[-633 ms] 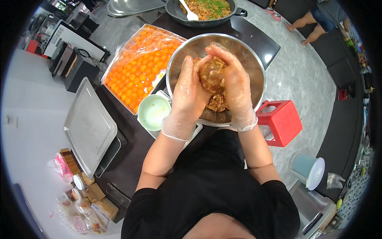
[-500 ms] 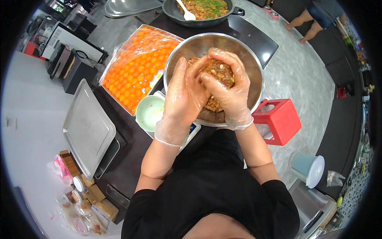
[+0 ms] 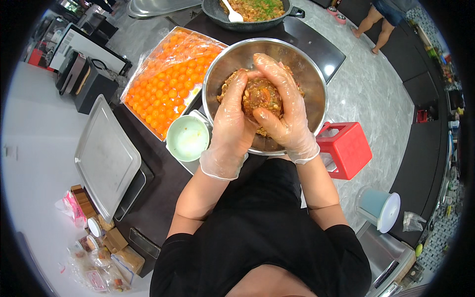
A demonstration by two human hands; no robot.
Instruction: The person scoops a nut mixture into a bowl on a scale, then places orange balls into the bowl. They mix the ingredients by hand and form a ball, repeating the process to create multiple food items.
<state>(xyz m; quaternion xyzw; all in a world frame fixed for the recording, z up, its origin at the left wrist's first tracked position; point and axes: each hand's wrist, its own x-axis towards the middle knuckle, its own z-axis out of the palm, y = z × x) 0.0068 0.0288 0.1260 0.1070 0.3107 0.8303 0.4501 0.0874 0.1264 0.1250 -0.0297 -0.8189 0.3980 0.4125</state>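
Note:
Between my two gloved hands is a brown ball of sticky filling [image 3: 263, 95], flecked with nuts and orange bits. My left hand [image 3: 231, 116] cups its left side, and my right hand [image 3: 284, 106] curves over its right side with the thumb across the front. Both clear plastic gloves look wet and shiny. Beneath the hands stands a wide steel mixing bowl [image 3: 316, 106], with more of the crumbly nut mixture visible around the fingers. A pale green bowl [image 3: 188, 138] with a little residue stands left of my left wrist, on a white scale mostly hidden by it and the hand.
Left of the bowl lies a tray of orange egg yolks [image 3: 163, 96] partly under plastic film. Behind stands a black pan [image 3: 252, 24] of food with a white spoon [image 3: 233, 14]. A metal tray [image 3: 109, 153] is far left, a red stool [image 3: 348, 148] right. Another person stands farther back.
My hands have turned the ball of filling and now cup it from both sides, with more of its front showing. My left wrist has shifted slightly to the right.

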